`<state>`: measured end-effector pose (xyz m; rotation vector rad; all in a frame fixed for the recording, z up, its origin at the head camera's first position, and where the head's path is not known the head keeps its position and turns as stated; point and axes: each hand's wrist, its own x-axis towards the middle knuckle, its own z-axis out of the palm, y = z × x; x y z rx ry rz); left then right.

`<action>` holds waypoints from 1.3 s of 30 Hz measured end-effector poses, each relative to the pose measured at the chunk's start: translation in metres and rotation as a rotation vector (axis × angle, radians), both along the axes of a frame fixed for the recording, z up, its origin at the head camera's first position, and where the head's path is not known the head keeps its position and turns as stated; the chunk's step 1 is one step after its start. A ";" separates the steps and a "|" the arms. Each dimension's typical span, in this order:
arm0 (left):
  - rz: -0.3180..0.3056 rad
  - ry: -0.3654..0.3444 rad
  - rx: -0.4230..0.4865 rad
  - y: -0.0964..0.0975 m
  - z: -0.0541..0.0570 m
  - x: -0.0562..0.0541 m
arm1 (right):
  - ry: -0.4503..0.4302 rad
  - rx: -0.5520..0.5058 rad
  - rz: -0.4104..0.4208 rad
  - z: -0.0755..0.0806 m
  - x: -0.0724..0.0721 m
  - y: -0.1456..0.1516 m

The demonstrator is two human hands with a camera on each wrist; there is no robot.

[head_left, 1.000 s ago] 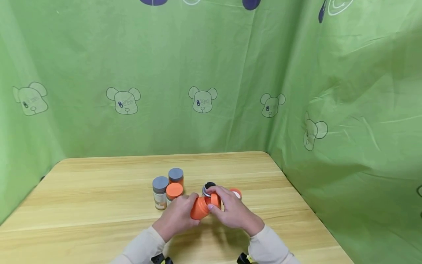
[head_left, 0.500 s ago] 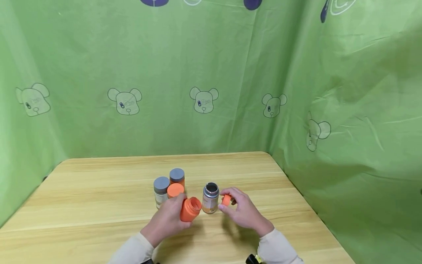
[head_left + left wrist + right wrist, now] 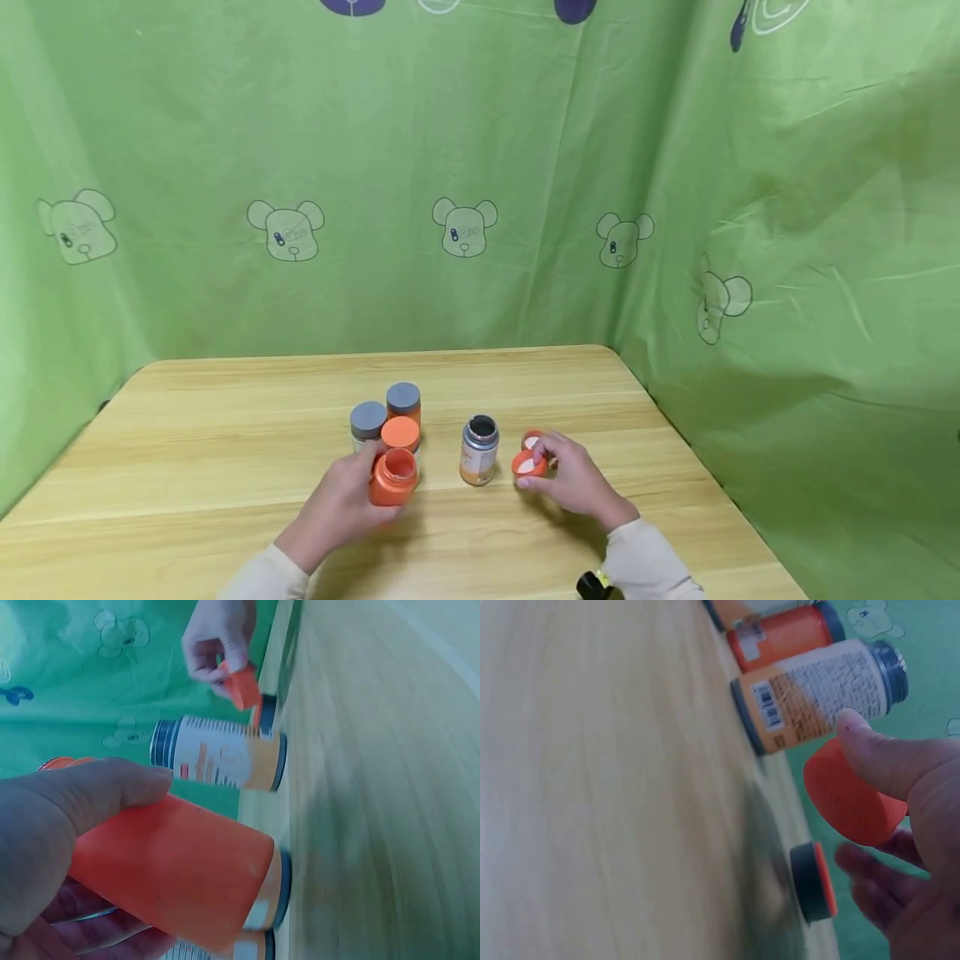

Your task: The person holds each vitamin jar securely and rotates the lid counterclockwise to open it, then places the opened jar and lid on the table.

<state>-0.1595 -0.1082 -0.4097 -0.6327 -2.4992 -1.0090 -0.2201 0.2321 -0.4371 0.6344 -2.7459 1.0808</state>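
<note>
My left hand (image 3: 339, 500) grips an uncapped orange bottle (image 3: 393, 477), its mouth tilted up toward the head camera; in the left wrist view the thumb lies along the side of the bottle (image 3: 180, 862). An orange cap (image 3: 528, 464), white liner facing up, is pinched between thumb and fingers of my right hand (image 3: 573, 479). In the right wrist view this cap (image 3: 851, 795) hangs above the table. Just behind it a second cap (image 3: 532, 438) lies on the table, liner up. Between the hands stands an open grey bottle (image 3: 479, 450) with a white and orange label.
Several closed bottles stand together behind the left hand: one with an orange lid (image 3: 401, 431) and two with grey lids, a nearer one (image 3: 368, 419) and a farther one (image 3: 403, 396). A green curtain (image 3: 375, 167) hangs beyond the wooden table (image 3: 247, 433).
The orange cap has come off the orange bottle and moved right in my right hand, turning liner up. My left hand has drawn the bottle left, and its mouth has turned upward.
</note>
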 end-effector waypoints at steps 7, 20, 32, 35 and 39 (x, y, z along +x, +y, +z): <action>0.102 -0.139 0.026 -0.021 0.002 0.003 | 0.033 0.101 0.004 -0.008 -0.008 0.008; 0.211 -0.209 -0.001 -0.044 -0.008 -0.005 | 0.052 0.148 0.019 -0.014 -0.015 0.014; 0.229 -0.255 -0.018 -0.049 -0.011 -0.011 | 0.071 0.187 0.011 -0.019 -0.023 0.013; 0.232 -0.276 -0.020 -0.049 -0.011 -0.012 | 0.068 0.201 0.004 -0.019 -0.024 0.012; 0.236 -0.296 -0.019 -0.049 -0.012 -0.013 | 0.063 0.210 -0.004 -0.019 -0.023 0.011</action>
